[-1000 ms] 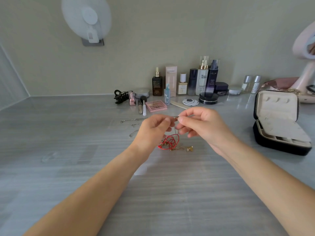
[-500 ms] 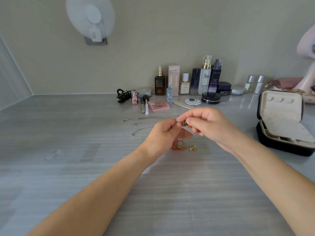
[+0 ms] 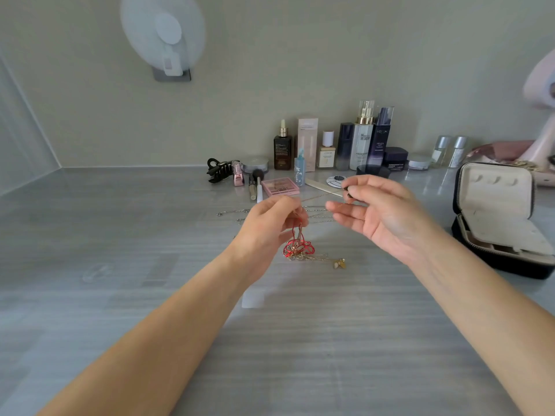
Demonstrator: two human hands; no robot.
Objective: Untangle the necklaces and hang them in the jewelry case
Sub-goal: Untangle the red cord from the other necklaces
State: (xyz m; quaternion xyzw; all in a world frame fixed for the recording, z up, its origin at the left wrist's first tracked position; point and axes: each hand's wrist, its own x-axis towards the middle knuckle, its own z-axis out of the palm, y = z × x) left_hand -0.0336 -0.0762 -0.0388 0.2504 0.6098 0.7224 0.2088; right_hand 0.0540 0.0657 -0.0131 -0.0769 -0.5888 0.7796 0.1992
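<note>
now my left hand [image 3: 270, 223] pinches the tangle of red cord and thin gold chains [image 3: 298, 249] drooping at its 6 o'clock. my right hand [image 3: 387, 217] pinches one strand [image 3: 321, 197] by its end, other fingers spread. it runs 9-to-3; the open black zipped jewelry case [image 3: 495, 205] sits at 3 o'clock, nearer my right.

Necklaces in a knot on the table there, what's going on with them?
A person is picking a knot of necklaces apart. The left hand pinches the red cord just above the tangle, whose lower part rests on the table. The right hand pinches a thin gold chain, stretched between the two hands. Silver chains lie behind them. The jewelry case stands open at the right, with nothing visibly hung in it.
</note>
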